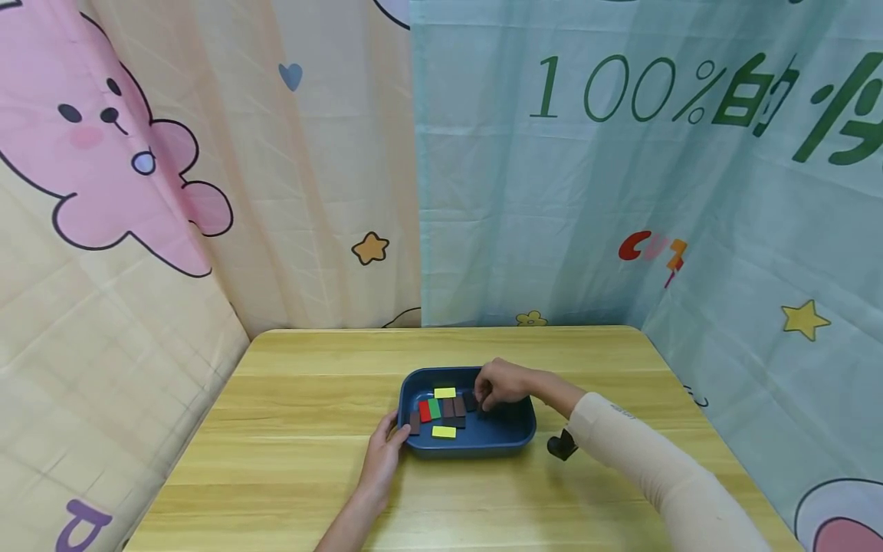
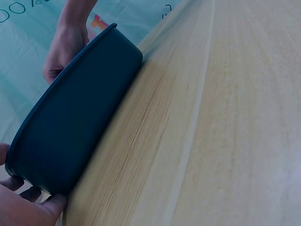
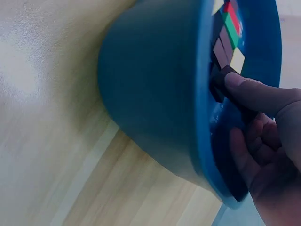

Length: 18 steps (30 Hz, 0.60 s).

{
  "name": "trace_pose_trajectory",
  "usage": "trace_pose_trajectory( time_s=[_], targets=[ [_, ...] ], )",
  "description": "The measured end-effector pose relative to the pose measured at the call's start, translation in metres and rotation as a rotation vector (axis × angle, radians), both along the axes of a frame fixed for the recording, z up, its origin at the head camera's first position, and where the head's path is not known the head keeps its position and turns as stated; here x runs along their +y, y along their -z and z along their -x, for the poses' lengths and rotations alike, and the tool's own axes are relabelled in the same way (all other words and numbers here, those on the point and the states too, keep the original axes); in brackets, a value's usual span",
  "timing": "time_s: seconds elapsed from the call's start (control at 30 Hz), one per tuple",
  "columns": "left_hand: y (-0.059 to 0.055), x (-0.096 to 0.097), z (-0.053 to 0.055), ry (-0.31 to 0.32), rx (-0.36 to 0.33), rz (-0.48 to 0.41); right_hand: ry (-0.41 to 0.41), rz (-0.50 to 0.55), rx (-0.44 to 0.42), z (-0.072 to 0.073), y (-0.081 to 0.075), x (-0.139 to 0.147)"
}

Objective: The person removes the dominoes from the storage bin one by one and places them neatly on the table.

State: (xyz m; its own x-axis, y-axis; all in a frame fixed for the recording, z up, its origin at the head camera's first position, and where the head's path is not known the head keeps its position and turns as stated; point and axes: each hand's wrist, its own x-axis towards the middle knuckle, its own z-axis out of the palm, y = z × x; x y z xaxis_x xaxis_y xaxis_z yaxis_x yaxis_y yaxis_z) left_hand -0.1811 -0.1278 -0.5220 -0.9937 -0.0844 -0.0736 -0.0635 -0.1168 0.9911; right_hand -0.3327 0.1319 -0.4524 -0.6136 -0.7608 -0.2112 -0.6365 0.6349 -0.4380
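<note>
A dark blue plastic bin point(image 1: 476, 451) stands on the table. My left hand point(image 1: 382, 456) grips its left end, thumb over the rim and fingers against the outer wall. My right hand point(image 1: 505, 381) reaches in over the right side. In the right wrist view, its thumb and fingers pinch a black block point(image 3: 224, 74), partly hidden by the thumb. Inside the bin's left half lie flat blocks: a red block point(image 1: 424, 411), a green block point(image 1: 434, 409), a yellow block point(image 1: 444, 392) behind, another yellow block point(image 1: 444, 432) in front, and several brown and black ones.
The wooden table point(image 1: 303, 437) spreads around the bin. Printed curtains point(image 1: 483, 169) hang behind it and along both sides. A small black device point(image 1: 562, 445) shows under the right sleeve point(image 1: 641, 452), near the bin's right end.
</note>
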Motion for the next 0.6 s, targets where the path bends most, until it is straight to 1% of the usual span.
trace_pose_trajectory(
  time_s=[0.2,0.37,0.47,0.6],
  targets=[
    [0.0,0.0,0.0,0.01,0.004,-0.015,-0.009,0.049,0.058,0.002,-0.009,0.007],
    [0.001,0.0,0.0,0.011,0.004,-0.029,0.002,0.076,0.071,0.002,-0.016,0.015],
    [0.0,0.0,0.0,0.01,0.007,-0.024,0.009,0.103,0.057,0.005,-0.021,0.02],
    [-0.002,0.0,0.0,0.01,0.004,-0.019,-0.001,0.182,0.009,0.009,-0.028,0.028]
  ],
)
